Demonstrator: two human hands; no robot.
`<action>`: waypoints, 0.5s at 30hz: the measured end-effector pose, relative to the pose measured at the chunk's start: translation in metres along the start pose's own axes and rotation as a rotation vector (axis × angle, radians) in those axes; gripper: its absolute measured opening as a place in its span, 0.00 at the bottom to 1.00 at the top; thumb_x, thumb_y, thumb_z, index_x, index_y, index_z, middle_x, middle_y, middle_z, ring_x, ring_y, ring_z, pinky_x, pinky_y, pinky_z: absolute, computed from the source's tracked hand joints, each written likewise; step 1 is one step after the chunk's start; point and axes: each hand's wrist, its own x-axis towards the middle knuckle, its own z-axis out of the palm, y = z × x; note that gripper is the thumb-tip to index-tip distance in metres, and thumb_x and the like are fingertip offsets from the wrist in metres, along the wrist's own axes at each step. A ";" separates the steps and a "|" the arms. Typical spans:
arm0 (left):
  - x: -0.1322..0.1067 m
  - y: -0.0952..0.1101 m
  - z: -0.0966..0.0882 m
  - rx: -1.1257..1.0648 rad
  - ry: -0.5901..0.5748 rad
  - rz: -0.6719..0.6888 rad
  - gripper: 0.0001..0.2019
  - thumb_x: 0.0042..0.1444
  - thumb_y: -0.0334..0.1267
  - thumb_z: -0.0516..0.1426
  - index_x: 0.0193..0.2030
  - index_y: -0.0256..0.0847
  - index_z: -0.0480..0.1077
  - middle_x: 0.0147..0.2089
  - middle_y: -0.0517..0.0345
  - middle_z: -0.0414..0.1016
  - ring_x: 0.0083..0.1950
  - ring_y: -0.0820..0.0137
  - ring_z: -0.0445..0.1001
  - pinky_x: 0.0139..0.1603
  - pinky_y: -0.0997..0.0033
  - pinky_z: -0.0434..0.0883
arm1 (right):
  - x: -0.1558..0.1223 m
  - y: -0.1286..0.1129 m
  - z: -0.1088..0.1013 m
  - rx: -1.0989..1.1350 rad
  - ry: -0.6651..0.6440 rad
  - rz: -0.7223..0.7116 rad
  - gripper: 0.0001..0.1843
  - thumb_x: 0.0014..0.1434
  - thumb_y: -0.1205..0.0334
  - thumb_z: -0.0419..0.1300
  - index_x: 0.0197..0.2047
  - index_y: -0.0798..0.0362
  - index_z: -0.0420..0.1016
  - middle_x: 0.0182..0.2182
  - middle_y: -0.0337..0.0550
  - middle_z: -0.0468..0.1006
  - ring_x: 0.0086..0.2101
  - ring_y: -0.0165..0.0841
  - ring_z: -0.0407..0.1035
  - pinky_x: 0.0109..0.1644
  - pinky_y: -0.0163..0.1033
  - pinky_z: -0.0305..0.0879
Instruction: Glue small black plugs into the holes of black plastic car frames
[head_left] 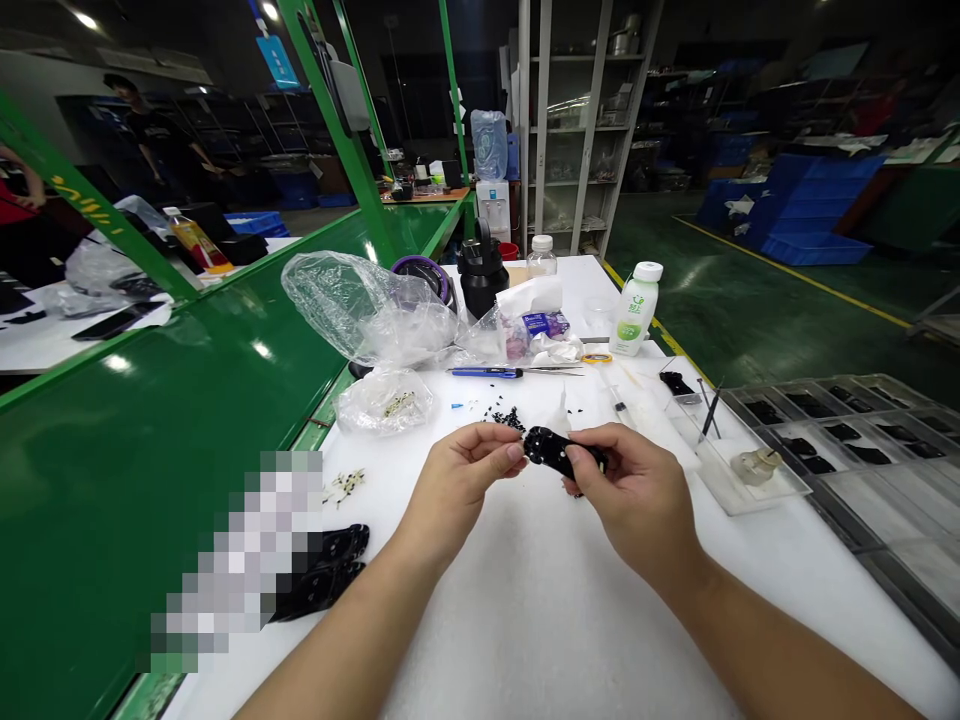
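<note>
Head view: right hand (637, 485) fingers clamped on black plastic part (553, 452), held above white table (487, 630). Left hand (465, 470) fingertips at part's left end; can't tell if they pinch anything. Small black pieces (508, 416) just beyond, blue knife (486, 373) behind those.

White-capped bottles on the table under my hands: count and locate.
2: the green-and-white bottle near the right edge, beyond the right hand, and the clear bottle farther back, left of it. Another could hide behind the plastic bag.
</note>
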 end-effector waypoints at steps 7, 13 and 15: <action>0.002 -0.002 0.000 0.001 0.031 -0.012 0.18 0.43 0.42 0.71 0.39 0.36 0.74 0.33 0.58 0.79 0.34 0.76 0.75 0.43 0.74 0.71 | 0.001 0.001 0.003 0.011 0.012 0.019 0.08 0.59 0.57 0.62 0.39 0.52 0.78 0.29 0.40 0.78 0.26 0.29 0.73 0.29 0.35 0.73; 0.001 -0.001 0.003 -0.001 0.029 0.007 0.17 0.43 0.41 0.71 0.37 0.36 0.75 0.31 0.58 0.78 0.34 0.76 0.75 0.42 0.75 0.71 | -0.001 0.003 0.003 -0.072 0.046 -0.072 0.06 0.60 0.59 0.62 0.39 0.48 0.78 0.32 0.37 0.78 0.26 0.27 0.72 0.30 0.35 0.72; 0.001 0.001 0.002 0.005 0.032 0.016 0.17 0.43 0.40 0.71 0.37 0.36 0.75 0.32 0.57 0.79 0.34 0.76 0.75 0.42 0.75 0.71 | -0.001 0.003 0.003 -0.091 0.054 -0.094 0.05 0.60 0.60 0.61 0.39 0.48 0.78 0.32 0.36 0.77 0.26 0.27 0.72 0.30 0.35 0.71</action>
